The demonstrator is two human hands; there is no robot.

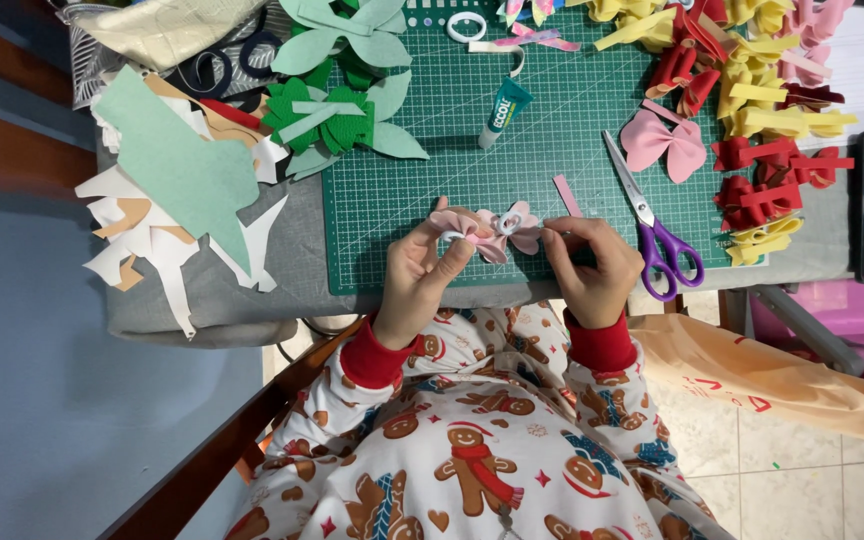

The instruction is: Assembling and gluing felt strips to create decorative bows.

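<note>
Both hands work at the near edge of a green cutting mat (512,130) laid on a grey table (212,290). The left hand (422,275) pinches the left half of a pale pink foam bow (492,230) between thumb and fingertips, where a white band wraps the bow's middle. The right hand (592,265) grips the right lobe of the same bow with curled fingers. The bow is held just above the mat's front edge, between the 2 hands.

A loose pink strip (567,195) lies on the mat just behind the right hand. Purple-handled scissors (652,225) lie to the right of that hand, blades pointing away from the person. A larger pink bow (664,142) rests beyond the scissors. A glue tube (504,112) with a teal label lies near the mat's centre. Green foam shapes (342,115) sit at the mat's left. Red and yellow bows (762,110) are piled at the right. White and mint paper scraps (177,190) cover the table's left end.
</note>
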